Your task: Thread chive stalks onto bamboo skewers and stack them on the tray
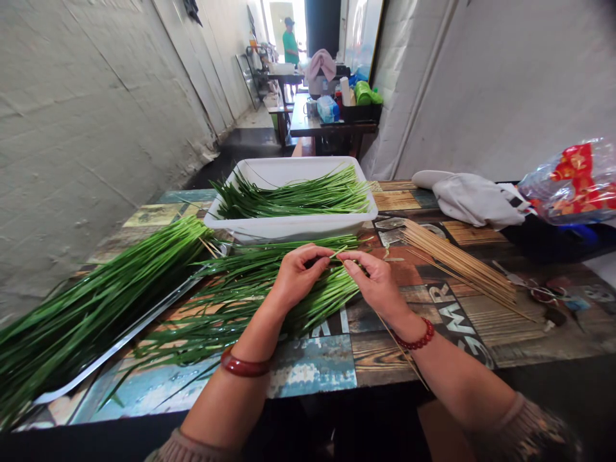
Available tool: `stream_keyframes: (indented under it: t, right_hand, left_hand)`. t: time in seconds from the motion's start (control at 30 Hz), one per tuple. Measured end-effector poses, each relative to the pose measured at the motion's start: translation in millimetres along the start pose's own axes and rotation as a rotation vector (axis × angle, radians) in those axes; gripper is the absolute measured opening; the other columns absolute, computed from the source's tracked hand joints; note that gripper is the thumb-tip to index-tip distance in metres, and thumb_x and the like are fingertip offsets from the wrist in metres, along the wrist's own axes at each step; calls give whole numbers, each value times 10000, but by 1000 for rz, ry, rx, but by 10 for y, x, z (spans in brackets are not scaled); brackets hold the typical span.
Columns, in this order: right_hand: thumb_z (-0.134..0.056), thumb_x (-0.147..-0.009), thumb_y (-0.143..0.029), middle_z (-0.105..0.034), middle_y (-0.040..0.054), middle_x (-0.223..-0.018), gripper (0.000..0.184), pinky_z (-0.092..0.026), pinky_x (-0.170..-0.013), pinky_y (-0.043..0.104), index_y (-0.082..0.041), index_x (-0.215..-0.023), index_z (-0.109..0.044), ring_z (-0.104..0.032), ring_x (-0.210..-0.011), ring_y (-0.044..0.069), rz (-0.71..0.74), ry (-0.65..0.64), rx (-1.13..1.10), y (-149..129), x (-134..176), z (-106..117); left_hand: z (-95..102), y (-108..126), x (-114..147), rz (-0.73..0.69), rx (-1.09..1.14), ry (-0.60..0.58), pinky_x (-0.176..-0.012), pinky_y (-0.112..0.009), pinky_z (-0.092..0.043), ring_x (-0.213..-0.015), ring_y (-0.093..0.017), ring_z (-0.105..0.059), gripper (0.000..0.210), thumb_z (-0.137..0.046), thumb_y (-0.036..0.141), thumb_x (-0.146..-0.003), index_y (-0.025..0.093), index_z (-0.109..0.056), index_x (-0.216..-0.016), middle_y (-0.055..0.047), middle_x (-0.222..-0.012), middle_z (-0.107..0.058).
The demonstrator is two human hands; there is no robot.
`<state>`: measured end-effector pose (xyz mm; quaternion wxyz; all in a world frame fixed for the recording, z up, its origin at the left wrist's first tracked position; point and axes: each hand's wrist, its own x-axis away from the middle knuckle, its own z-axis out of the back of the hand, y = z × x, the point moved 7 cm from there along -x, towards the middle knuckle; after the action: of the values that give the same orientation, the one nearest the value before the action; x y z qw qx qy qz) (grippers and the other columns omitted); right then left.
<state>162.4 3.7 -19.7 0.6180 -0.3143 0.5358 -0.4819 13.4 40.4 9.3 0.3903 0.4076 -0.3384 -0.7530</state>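
My left hand (303,271) is closed in a pinch on the pale end of a garlic chive (339,251). Fingertips almost touching it, my right hand (378,282) pinches a bamboo skewer (402,353), whose long end slants down below the wrist toward the table's front edge. The skewer's tip is hidden among the fingers. Beneath both hands lies a loose spread of garlic chives (317,308), leaves to the left and pale stems to the right. On the left, a thick bundle of chives (106,289) rests in a metal tray (129,337), with skewer ends showing at its right end.
Behind the hands stands a white plastic tub (289,228) with more chives. To the right lie a pile of bamboo skewers (457,266), scissors (543,292), a white cap (462,196) and a clear plastic bag (577,183). A person (290,43) stands far back.
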Motion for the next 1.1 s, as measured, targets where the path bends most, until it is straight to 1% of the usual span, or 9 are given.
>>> stream_keyframes:
  t: [0.13,0.33,0.6,0.67,0.7,0.77,0.83,0.93,1.1]
  right_hand:
    - [-542,-901,-329,-737,54,-1005,232,-512,-857,331,-210,-1009,-708,-674,-935,206,-3,0,-10,14,3,-2]
    - [-546,-896,-321,-737,55,-999,221,-507,-859,329,-205,-995,-706,-672,-935,205,-13,1,-6,27,0,-7]
    - [-551,-888,-331,-721,55,-949,191,-498,-840,319,-202,-949,-678,-660,-907,201,-23,0,-7,61,-8,-8]
    - [-569,-878,-333,-704,57,-973,195,-502,-827,314,-200,-991,-655,-654,-899,193,-36,12,-42,76,-7,-7]
    - [-580,-872,-334,-695,58,-989,228,-507,-809,311,-200,-1048,-637,-651,-888,188,-46,18,-65,85,-6,-7]
    - [-592,-867,-331,-683,54,-981,357,-514,-751,299,-207,-1201,-577,-641,-839,176,-67,20,-105,98,-1,-12]
    - [-583,-879,-323,-669,36,-902,446,-503,-682,282,-220,-1308,-520,-614,-762,161,-76,-4,-115,94,4,-28]
    - [-563,-894,-311,-625,9,-794,415,-469,-625,265,-233,-1302,-543,-562,-680,141,-61,-28,-85,74,8,-33]
    - [-552,-898,-296,-630,9,-824,314,-461,-659,268,-232,-1205,-572,-575,-720,145,-44,-31,-73,81,7,-35]
  left_hand:
    - [-2,4,1,-9,-18,-12,-630,-237,-441,-678,-134,-587,171,-580,214,-838,165,-735,-892,-29,-745,-656]
    - [-4,28,-5,-46,-69,-8,-673,-250,-463,-715,-141,-612,163,-579,178,-836,170,-735,-884,-38,-771,-678]
    - [-30,35,-4,-62,-95,-16,-679,-245,-464,-718,-140,-619,153,-590,147,-823,169,-736,-862,-34,-756,-674]
    - [-29,27,-4,-60,-89,-12,-678,-243,-461,-716,-139,-618,144,-594,148,-822,160,-733,-856,-36,-756,-675]
    - [-27,21,-4,-57,-88,-7,-678,-242,-460,-715,-138,-618,139,-596,148,-821,155,-731,-854,-36,-757,-676]
    - [-20,5,-3,-48,-90,7,-678,-240,-459,-709,-136,-616,126,-602,140,-814,147,-723,-850,-34,-761,-681]
    - [-12,-9,-2,-38,-91,25,-679,-236,-461,-706,-134,-614,112,-609,130,-803,143,-712,-844,-30,-765,-687]
    - [-8,-14,2,-40,-91,44,-685,-233,-467,-712,-133,-616,101,-609,123,-798,151,-699,-833,-23,-767,-689]
    - [-17,6,7,-83,-119,46,-690,-234,-467,-722,-133,-617,115,-608,107,-795,168,-700,-827,-16,-762,-678]
